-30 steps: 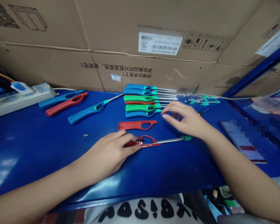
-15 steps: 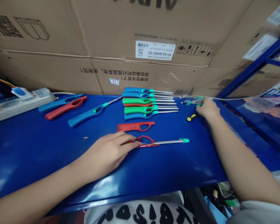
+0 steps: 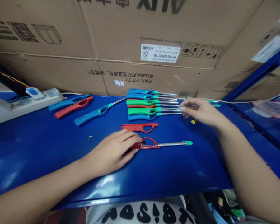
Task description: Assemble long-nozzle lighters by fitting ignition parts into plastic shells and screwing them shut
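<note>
A red gas lighter, its handle opened to show thin wires, lies on the blue table with its metal tube pointing right and a teal cap on the end. My left hand rests over the handle's left end, fingers curled round it and hiding that part. Just behind lies the loose red handle half. My right hand hovers by the tube tips of the finished-looking lighters, thumb and fingers pinched on a small teal part, mostly hidden. Below that hand shows the yellow end of a screwdriver.
A blue lighter and blue and red handle pieces lie at the left, near a white power strip. Several small screws lie in front. Large cardboard boxes wall off the back; a blue frame post stands right.
My right hand has moved left from the small teal parts at the back right, with its fingertips pinched. My left hand stays on the red lighter. The view has shifted slightly.
</note>
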Tool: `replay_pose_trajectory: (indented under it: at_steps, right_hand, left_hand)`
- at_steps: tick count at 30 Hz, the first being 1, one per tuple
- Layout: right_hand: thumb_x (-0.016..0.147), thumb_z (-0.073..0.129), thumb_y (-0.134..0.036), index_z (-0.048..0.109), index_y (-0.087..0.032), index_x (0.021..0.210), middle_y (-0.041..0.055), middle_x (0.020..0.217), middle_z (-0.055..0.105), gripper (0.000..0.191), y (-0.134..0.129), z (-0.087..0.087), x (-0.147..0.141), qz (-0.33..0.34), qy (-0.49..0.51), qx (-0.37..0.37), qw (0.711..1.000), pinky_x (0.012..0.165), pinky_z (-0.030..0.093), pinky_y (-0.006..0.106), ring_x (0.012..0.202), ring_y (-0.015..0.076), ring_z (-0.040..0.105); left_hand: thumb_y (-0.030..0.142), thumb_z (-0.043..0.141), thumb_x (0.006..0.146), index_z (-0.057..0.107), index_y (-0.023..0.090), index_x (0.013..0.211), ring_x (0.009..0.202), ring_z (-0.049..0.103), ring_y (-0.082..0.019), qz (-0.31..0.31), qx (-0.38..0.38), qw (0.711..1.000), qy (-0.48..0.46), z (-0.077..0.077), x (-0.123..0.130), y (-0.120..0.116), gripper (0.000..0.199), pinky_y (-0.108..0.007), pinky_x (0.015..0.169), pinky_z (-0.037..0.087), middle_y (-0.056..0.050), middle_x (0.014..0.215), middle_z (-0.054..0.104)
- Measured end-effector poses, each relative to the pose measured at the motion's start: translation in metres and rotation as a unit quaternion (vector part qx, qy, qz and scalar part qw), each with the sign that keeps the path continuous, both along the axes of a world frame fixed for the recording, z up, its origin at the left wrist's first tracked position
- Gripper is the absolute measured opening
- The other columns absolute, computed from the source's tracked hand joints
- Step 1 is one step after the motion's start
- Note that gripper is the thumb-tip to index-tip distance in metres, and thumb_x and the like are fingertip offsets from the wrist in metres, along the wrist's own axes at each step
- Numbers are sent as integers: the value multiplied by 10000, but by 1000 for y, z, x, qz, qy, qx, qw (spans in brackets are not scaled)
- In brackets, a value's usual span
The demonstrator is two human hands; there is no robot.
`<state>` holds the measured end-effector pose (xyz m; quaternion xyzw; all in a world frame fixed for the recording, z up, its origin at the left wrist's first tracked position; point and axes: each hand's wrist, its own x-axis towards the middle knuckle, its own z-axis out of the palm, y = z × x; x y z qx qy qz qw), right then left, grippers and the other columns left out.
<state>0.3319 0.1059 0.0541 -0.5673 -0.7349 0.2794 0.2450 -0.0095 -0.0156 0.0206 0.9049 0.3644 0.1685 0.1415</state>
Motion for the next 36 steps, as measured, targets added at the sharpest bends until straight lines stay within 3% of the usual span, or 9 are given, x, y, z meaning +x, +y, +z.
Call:
replay_pose_trajectory:
  at_steps: [3,5,10,16,23,36]
  right_hand:
    - [850,656,-440,631,-205,988,20,703,660,274,-22,-4,-28,132,24,-146,980,576,556,327,600,173,643]
    - [847,675,-441,596,-197,1012,0,709,639,305,-32,-11,-42,160,26,-181,970,544,545,300,578,149,617]
    - [811,742,-420,608,-183,1098,30,862,646,396,-38,-17,-46,214,-64,-79,972,592,503,277,676,143,600]
    - [862,696,-327,647,-182,973,63,970,642,189,-35,-18,-39,277,-118,2,954,670,470,293,758,161,575]
    - [942,621,-330,644,-184,903,40,895,638,153,-42,-16,-50,307,-87,49,946,653,418,271,733,149,548]
    - [954,601,-219,697,-199,967,55,984,665,99,-66,-26,-77,351,-72,46,933,763,476,304,857,174,615]
  left_hand:
    - [218,485,1015,607,231,1209,1121,591,-220,-6,-8,1000,-1,-2,0,3,229,-396,943,496,-53,1231,647]
    - [216,484,1019,613,240,1220,1137,586,-220,-7,-12,1000,-4,-3,0,5,240,-397,952,487,-54,1244,640]
    - [219,483,1025,635,241,1209,1147,587,-221,-7,-14,1000,-22,-6,0,5,239,-396,964,475,-70,1244,637]
    - [228,484,1029,647,231,1168,1150,588,-229,-6,-16,1000,-21,-8,1,3,214,-402,957,473,-77,1241,639]
    - [246,491,1028,659,217,1138,1122,594,-227,-7,-9,999,-35,-11,1,5,203,-395,961,476,-85,1214,643]
    - [237,528,1012,671,210,1118,1053,637,-203,-10,-17,998,-64,-11,3,6,181,-362,927,515,-69,1130,696]
